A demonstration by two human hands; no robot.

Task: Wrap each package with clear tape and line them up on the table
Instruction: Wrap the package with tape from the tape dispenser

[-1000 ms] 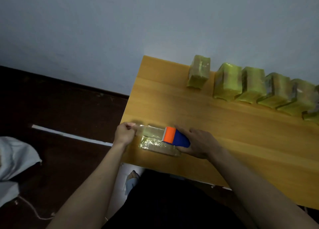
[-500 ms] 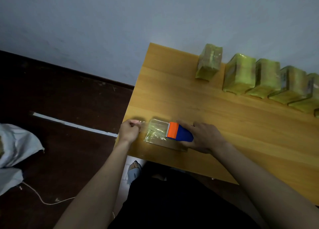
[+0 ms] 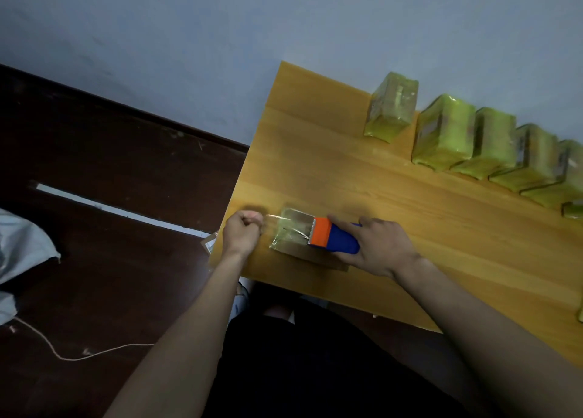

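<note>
Nearest the camera, low in the middle of the frame, both hands work one package [image 3: 291,236] lying flat by the bench's [image 3: 441,228] near left corner. The left hand [image 3: 241,233] is fisted, pinching the free end of the clear tape [image 3: 277,220]. The right hand [image 3: 378,247] is wrapped round the blue and orange tape dispenser [image 3: 332,240], whose toothed edge sits on the package top.

A second ago the strip ran in one broad band from the left fist to the dispenser, above the package. Now it is down on the package top, with only a thin wisp leading out to the left fist. I judge that this pass is being laid down and a cut or a fold-over comes next.

The package's right end is covered by the dispenser and right hand, so how far the tape reaches is unclear. The strip is glare-streaked and hard to trace, and the left fingertips are blurred.

Farther back, at upper right, the wrapped packages [image 3: 444,130] stand in a row along the wall, the leftmost one [image 3: 391,107] slightly apart. The row runs off the right edge, so its count cannot be told.
</note>
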